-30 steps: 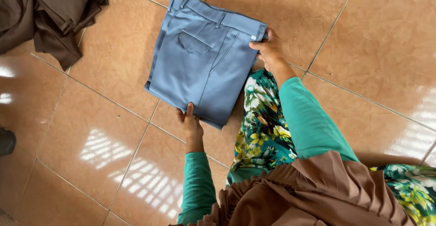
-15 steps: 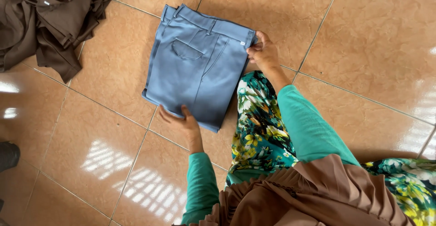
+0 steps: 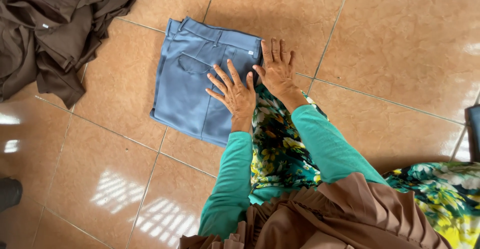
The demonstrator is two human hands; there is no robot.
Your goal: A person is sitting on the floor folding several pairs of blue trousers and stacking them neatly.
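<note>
A pair of light blue trousers (image 3: 192, 79) lies folded into a rectangle on the tan tiled floor (image 3: 390, 34), waistband toward the top. My left hand (image 3: 232, 91) rests flat on the trousers' right half, fingers spread. My right hand (image 3: 276, 69) lies flat at the folded trousers' right edge near the waistband, partly on the floor, fingers spread. Neither hand grips anything. Both arms wear teal sleeves (image 3: 325, 144).
A heap of dark brown clothes (image 3: 50, 24) lies at the upper left. My floral-patterned skirt (image 3: 280, 149) and brown garment (image 3: 340, 214) fill the lower right. A dark object (image 3: 9, 193) sits at the left edge, another dark edge (image 3: 473, 131) at the right.
Both hands left the trousers' edges. My left hand went from the bottom hem up onto the fabric, and both now lie flat side by side on the right part.
</note>
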